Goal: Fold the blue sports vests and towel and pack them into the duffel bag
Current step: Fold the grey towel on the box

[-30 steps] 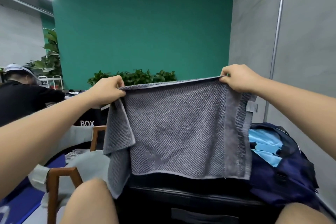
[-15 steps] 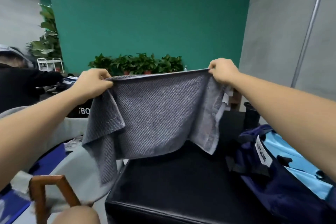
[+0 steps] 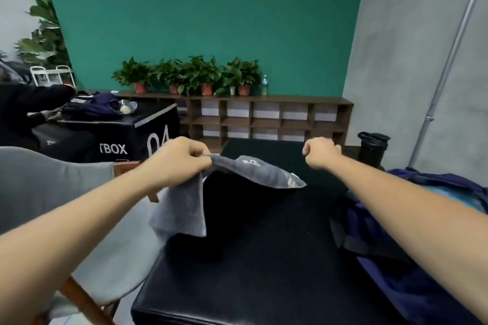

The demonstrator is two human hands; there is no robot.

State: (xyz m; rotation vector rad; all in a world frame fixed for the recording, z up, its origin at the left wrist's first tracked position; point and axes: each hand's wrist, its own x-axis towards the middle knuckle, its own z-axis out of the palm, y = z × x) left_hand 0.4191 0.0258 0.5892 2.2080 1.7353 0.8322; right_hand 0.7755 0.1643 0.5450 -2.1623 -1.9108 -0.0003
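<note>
- The grey towel [image 3: 253, 170] is held up over the far left part of the black table [image 3: 250, 272]. Its long axis runs from left to right and slopes slightly down toward its free right tip.
- A second flap of the towel hangs straight down below the grip, along the table's left edge.
- The cloth is motion-blurred, so I cannot tell whether the right tip touches the table.
- The left hand [image 3: 182, 158] pinches the towel's left end, with the fingers [image 3: 203, 155] curled tightly over the hem.
- The right hand [image 3: 320, 152] is a closed fist with no cloth visible in it, apart from the towel's right tip.
- The navy duffel bag [image 3: 390, 266] lies on the table's right side, open, with a light blue vest [image 3: 454, 196] inside.
- A grey chair [image 3: 52, 187] stands to the left, and a black bottle [image 3: 372, 146] stands behind the bag.
</note>
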